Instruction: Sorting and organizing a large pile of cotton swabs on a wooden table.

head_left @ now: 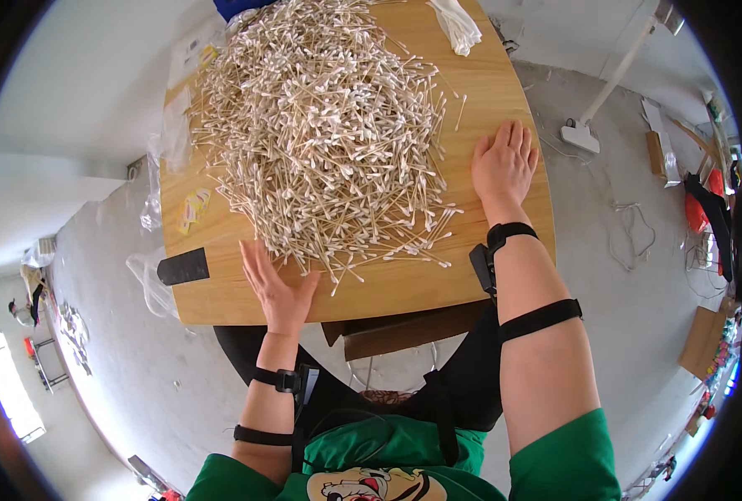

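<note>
A large heap of cotton swabs (329, 125) with white tips and pale sticks covers much of the wooden table (488, 225). At the heap's near left edge, my left hand (279, 288) is open, its fingers stretched toward the swabs and touching or very close to the nearest ones. My right hand (505, 163) lies flat and open on the bare wood right of the heap, palm down, holding nothing. A few swabs have strayed from the heap, one of them a loose swab (460, 112) beyond my right hand.
Left of the heap lie a dark flat strip (184, 266), yellow-and-white packets (194, 209) and clear plastic bags (150, 280). White gloves or cloth (456, 29) rest at the far right. A cardboard box (413, 332) sits under the near edge. A power strip (580, 136) stands right of the table.
</note>
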`<action>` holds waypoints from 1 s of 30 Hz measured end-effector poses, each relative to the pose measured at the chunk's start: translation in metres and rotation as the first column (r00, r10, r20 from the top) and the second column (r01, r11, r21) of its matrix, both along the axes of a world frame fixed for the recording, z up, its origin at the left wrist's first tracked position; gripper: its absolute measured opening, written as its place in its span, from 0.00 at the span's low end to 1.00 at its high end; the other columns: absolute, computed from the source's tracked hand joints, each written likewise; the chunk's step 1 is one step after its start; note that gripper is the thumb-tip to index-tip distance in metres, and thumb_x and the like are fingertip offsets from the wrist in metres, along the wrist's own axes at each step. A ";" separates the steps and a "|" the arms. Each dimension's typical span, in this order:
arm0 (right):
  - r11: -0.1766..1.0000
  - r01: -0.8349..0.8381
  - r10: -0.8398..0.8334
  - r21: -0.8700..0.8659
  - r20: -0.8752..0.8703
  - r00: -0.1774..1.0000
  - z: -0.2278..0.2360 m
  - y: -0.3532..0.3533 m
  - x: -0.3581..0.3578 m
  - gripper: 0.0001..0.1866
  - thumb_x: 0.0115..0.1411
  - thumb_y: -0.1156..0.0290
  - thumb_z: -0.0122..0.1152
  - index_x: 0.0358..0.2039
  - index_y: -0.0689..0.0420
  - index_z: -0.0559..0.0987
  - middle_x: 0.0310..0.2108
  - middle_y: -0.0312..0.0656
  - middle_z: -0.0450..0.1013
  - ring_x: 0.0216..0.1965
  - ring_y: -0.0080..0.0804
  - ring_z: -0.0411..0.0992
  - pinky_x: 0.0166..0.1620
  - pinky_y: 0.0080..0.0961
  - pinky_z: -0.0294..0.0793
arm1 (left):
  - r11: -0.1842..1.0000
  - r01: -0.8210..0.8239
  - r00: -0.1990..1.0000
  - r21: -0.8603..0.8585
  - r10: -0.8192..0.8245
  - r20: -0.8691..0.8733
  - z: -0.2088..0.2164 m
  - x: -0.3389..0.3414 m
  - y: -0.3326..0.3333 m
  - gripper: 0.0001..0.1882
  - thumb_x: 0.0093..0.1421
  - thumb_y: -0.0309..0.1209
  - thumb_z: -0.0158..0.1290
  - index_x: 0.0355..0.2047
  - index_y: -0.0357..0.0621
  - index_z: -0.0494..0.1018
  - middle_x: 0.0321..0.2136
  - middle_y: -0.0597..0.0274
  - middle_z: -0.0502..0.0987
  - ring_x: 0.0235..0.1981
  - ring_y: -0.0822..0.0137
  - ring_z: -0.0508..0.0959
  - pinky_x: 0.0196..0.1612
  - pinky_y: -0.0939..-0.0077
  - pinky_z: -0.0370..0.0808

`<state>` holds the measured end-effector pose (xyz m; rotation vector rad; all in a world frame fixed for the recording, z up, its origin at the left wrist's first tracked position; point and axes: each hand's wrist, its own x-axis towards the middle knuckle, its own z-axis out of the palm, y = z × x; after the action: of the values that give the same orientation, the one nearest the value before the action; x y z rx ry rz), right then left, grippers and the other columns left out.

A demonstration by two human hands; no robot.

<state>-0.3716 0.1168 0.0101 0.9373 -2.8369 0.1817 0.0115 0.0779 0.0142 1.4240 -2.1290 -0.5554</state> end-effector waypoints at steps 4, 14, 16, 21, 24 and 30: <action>1.000 0.006 -0.006 -0.011 0.013 1.000 0.007 -0.002 -0.001 0.29 0.67 0.57 0.41 0.63 0.61 0.61 0.67 0.45 0.55 0.69 0.42 0.50 0.68 0.43 0.47 | 1.000 0.021 0.966 -0.021 -0.014 0.258 0.000 -0.031 -0.011 0.55 0.51 0.52 0.63 0.69 0.44 0.44 0.69 0.39 0.42 0.69 0.40 0.44 0.66 0.39 0.43; 1.000 0.017 -0.016 -0.019 0.088 0.996 0.005 0.002 0.017 0.30 0.66 0.57 0.43 0.64 0.61 0.60 0.68 0.47 0.53 0.70 0.42 0.47 0.70 0.44 0.43 | 0.995 0.033 0.986 -0.096 -0.017 0.164 -0.017 -0.092 -0.065 0.50 0.56 0.58 0.55 0.70 0.53 0.45 0.68 0.38 0.44 0.69 0.36 0.41 0.66 0.37 0.38; 1.000 0.007 -0.005 -0.019 0.106 0.994 0.003 0.002 0.027 0.31 0.66 0.57 0.43 0.65 0.61 0.59 0.68 0.47 0.53 0.70 0.42 0.47 0.70 0.43 0.42 | 0.997 0.073 0.982 -0.016 -0.069 0.178 -0.012 -0.092 -0.068 0.49 0.56 0.57 0.56 0.70 0.54 0.45 0.68 0.38 0.44 0.69 0.36 0.39 0.66 0.37 0.37; 0.999 0.042 -0.043 0.012 0.142 0.989 0.001 0.008 0.018 0.31 0.66 0.58 0.42 0.65 0.61 0.58 0.68 0.47 0.52 0.71 0.42 0.45 0.70 0.43 0.40 | 0.998 0.064 0.968 0.001 -0.062 0.244 0.042 -0.101 -0.052 0.40 0.55 0.36 0.59 0.67 0.57 0.55 0.68 0.44 0.46 0.70 0.38 0.40 0.66 0.37 0.41; 1.000 0.019 -0.021 0.011 0.139 0.990 0.006 -0.001 0.017 0.31 0.67 0.58 0.41 0.66 0.62 0.57 0.69 0.47 0.51 0.71 0.42 0.45 0.70 0.42 0.40 | 0.955 0.270 0.948 -0.126 -0.241 0.207 0.051 -0.095 -0.035 0.34 0.55 0.33 0.57 0.63 0.54 0.62 0.68 0.46 0.48 0.69 0.38 0.44 0.66 0.37 0.43; 0.999 0.029 -0.032 0.018 0.155 0.987 0.006 0.003 0.014 0.31 0.67 0.57 0.41 0.66 0.61 0.57 0.69 0.46 0.50 0.71 0.41 0.43 0.71 0.42 0.39 | 0.654 0.753 0.599 0.068 -0.725 0.341 0.008 -0.116 0.039 0.30 0.58 0.46 0.56 0.61 0.58 0.67 0.67 0.55 0.53 0.70 0.50 0.48 0.68 0.44 0.45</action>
<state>-0.3579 0.1197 0.0161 0.9205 -2.9969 0.2385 -0.1050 0.1167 0.0224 0.5190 -2.9892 -0.5138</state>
